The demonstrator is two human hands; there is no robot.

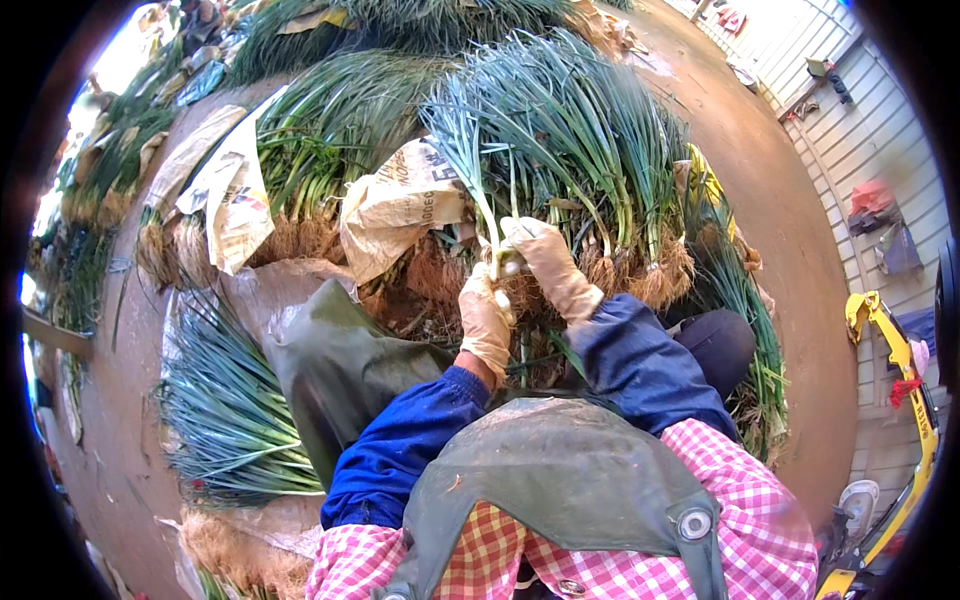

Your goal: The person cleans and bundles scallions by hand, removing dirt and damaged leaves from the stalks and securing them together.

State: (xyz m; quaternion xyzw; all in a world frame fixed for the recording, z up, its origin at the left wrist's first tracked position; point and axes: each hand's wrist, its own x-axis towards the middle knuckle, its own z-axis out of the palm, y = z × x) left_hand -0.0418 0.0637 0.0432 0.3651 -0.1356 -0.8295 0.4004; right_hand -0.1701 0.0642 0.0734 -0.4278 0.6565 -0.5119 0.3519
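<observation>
My left hand (484, 312), in a pale rubber glove, is closed round the lower end of a spring onion (486, 212). The plant stands roughly upright, its blue-green leaves fanning out away from me. Just right of it, my gloved right hand (552, 268) has its fingers bent and pressed together at the lower stalk. A thin green strand (514, 185) rises from those fingers; whether it is a peeled leaf or a second stalk I cannot tell. Beyond both hands lies a big heap of spring onions (570, 130) with brown, stringy roots turned toward me.
Another heap of spring onions (335, 130) lies far left, partly under a printed woven sack (400, 205). Close by on the left is a pile of paler-stemmed spring onions (240, 410). A yellow metal frame (905, 400) stands at right before a ribbed wall (835, 130).
</observation>
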